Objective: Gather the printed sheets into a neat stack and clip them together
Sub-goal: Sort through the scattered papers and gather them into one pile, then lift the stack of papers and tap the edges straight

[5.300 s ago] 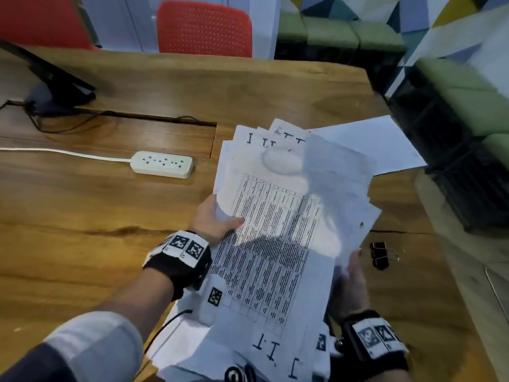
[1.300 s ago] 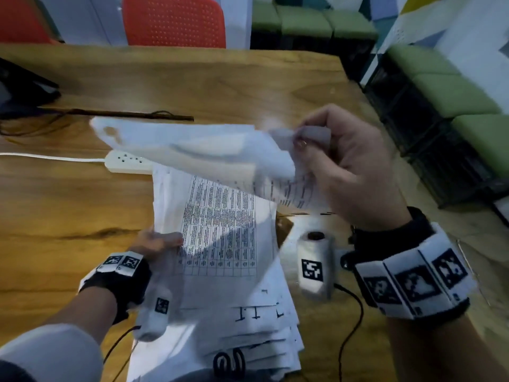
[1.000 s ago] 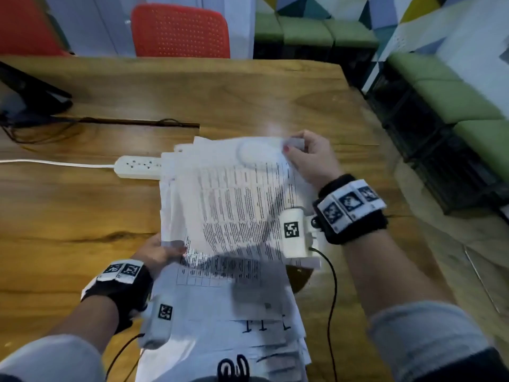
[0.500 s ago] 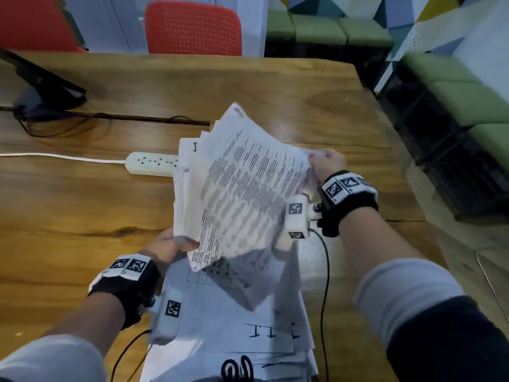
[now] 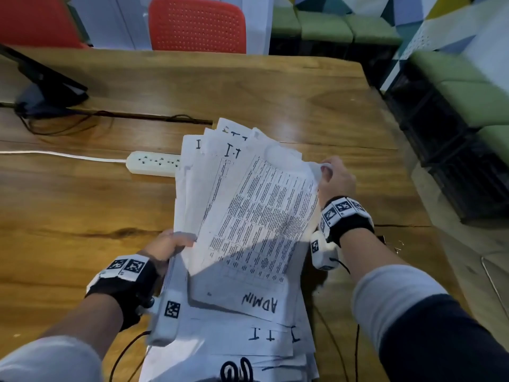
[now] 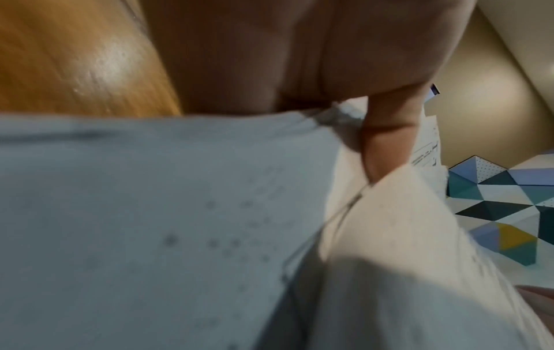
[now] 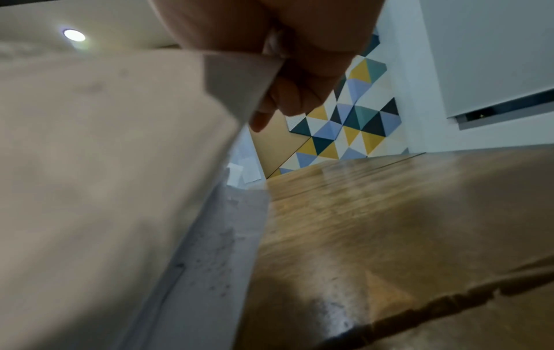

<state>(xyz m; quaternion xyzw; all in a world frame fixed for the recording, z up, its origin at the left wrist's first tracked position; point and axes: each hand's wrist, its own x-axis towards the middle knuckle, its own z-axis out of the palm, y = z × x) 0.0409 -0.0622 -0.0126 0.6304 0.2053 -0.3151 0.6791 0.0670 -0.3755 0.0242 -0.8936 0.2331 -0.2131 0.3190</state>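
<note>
Nearest, bottom centre of the head view: I see the loose stack of sheets [image 5: 237,337] lying on the wooden table [image 5: 82,205], running from the bottom edge up to mid-frame, edges fanned and not squared. The long axis goes bottom to top of frame, tilted slightly right at the far end.

Left hand [image 5: 165,245], lower left of centre, grips the left edge of the stack with the thumb on top and the fingers under. The left wrist view confirms a finger curled against paper.

Top sheet [image 5: 261,216], the one marked ADMIN, sits skewed on the pile. Right hand [image 5: 334,177], right of centre, pinches its far right corner, lifted off the stack. The right wrist view shows that corner held between thumb and fingers.

Key relation, as I judge it: the hands hold opposite long edges, so squaring means pushing them toward each other and tapping the short edge down.

Far side: a power strip [image 5: 153,162] just left of the stack, its right end hidden under the paper.

A small dark object [image 5: 382,239] sits by the right wrist at the table's right edge. It could be the clip, but it's mostly hidden and I can't confirm. Both wrist views are blurred.
</note>
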